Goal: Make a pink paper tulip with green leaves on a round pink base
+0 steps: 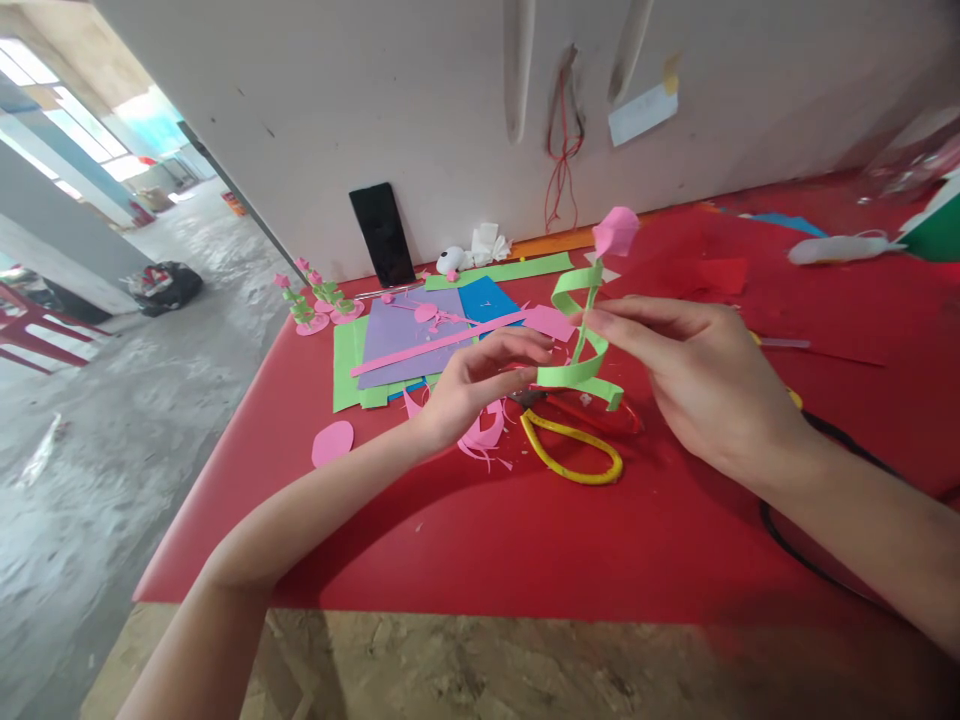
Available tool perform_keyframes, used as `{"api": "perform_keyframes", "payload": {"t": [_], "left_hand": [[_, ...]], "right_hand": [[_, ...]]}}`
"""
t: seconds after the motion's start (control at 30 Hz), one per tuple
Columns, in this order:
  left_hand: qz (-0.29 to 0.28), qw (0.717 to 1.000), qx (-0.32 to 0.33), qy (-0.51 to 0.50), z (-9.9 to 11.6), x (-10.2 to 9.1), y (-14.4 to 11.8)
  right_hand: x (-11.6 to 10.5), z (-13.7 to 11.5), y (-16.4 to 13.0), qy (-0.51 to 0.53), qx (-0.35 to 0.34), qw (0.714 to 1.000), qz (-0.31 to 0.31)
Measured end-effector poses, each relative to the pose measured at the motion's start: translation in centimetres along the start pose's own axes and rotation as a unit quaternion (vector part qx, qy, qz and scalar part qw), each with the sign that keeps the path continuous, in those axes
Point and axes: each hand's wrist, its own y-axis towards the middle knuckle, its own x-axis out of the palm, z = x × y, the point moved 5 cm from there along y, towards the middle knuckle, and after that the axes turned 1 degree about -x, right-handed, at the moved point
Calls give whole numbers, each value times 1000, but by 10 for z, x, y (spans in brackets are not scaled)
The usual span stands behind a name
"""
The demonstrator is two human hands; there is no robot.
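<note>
Head view: both hands pinching green stem, scissors partly hidden beneath.

The one camera is sitting on my head, looking forward and down. It is viewing the red table from close above, facing the wall behind it.

Both forearms reach forward; left hand fingers curled, pinching; right hand pinches with thumb and forefinger.
</note>
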Motion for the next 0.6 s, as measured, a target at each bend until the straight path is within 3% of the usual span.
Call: {"api": "perform_keyframes", "payload": {"t": [0.13,0.33,0.47,0.6], "left_hand": [[-23,999,1,34,-2,-1,0],[-106,991,12,80,5,7,-1],[-70,989,21,126,10,7,1],[-22,981,72,180,14,4,2]], "right_hand": [[2,2,-1,18,11,1000,-14],[4,5,-3,30,32,999,-26],[5,7,-2,33,41,998,-19],[4,7,-4,21,47,999,-7]]}}
